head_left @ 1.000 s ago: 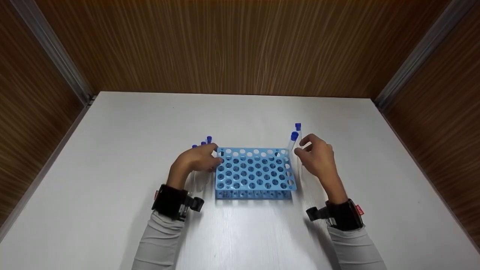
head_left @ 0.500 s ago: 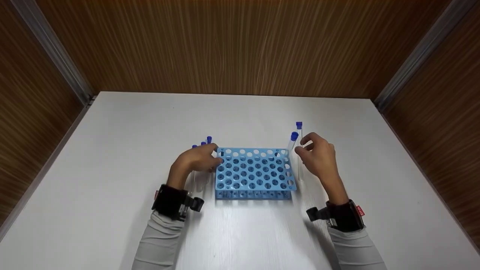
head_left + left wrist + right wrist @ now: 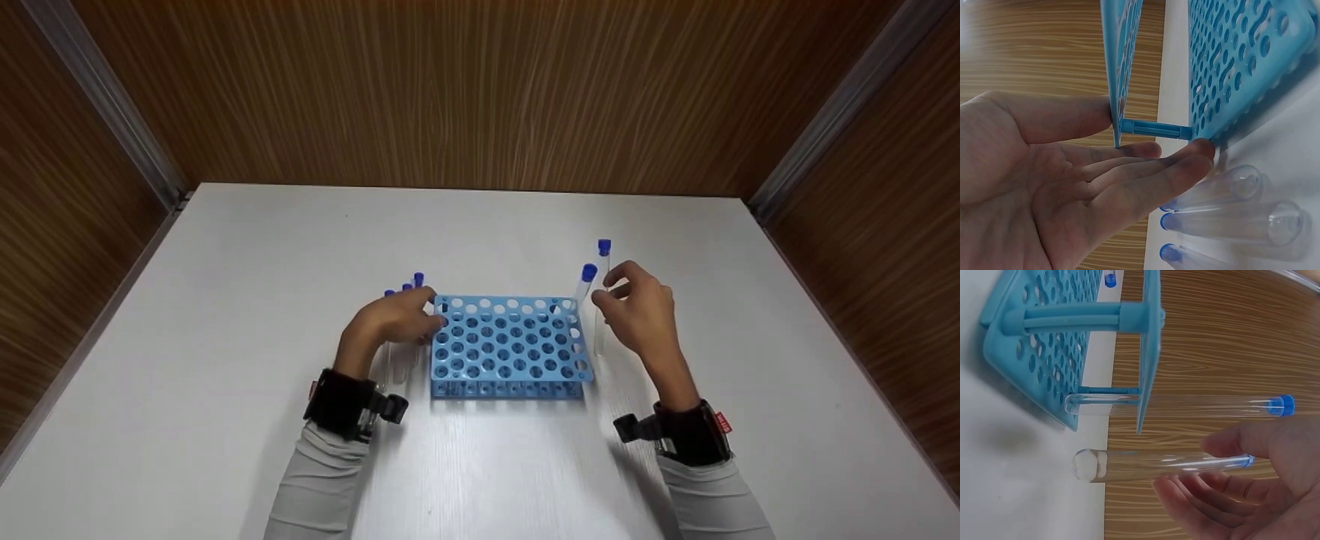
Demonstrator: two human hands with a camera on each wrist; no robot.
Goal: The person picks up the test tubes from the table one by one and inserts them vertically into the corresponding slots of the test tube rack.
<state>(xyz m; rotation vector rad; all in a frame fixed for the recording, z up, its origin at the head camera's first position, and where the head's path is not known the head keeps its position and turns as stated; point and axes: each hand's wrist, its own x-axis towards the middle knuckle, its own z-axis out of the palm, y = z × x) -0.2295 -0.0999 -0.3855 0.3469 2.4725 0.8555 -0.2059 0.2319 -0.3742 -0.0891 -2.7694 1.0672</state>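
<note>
My left hand (image 3: 401, 315) grips the left edge of a blue test tube rack (image 3: 511, 375), thumb against its top plate and fingers beneath. In the right wrist view, my right hand (image 3: 1252, 489) pinches a clear, blue-capped test tube (image 3: 1129, 466) between thumb and fingers. The tube is upright, just right of the rack, its rounded bottom close over the table. Another blue-capped test tube (image 3: 1202, 406) passes through the rack's top plate at the back right corner, its bottom at the lower plate.
Several blue-capped test tubes (image 3: 1230, 220) stand on the white table (image 3: 480, 472) to the left of the rack, partly behind my left hand in the head view. Wood-grain panels (image 3: 465, 90) close off the back and both sides.
My right hand and its test tube have shifted slightly right and toward the back. The left hand, the rack and the other tubes have stayed put.
</note>
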